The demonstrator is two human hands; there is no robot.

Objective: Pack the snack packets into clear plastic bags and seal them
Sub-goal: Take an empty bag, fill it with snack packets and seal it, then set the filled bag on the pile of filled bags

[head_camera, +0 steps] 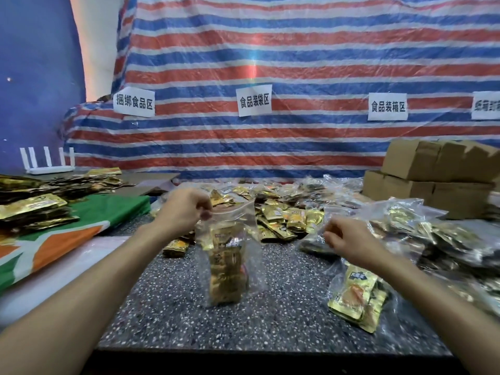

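Note:
My left hand (186, 209) pinches the top left corner of a clear plastic bag (230, 255) that hangs upright over the speckled table (176, 307), with several gold snack packets inside it. My right hand (349, 239) hovers to the right of the bag, fingers loosely curled, holding nothing that I can make out. Loose gold snack packets (284, 220) lie in a heap behind the bag. A filled bag with gold packets (357, 296) lies flat under my right forearm.
Stacks of gold packets (32, 209) sit on a green and orange cloth (67, 239) at the left. More filled bags (438, 239) pile at the right. Cardboard boxes (438, 174) stand at the back right. A white router (48, 161) stands at the back left.

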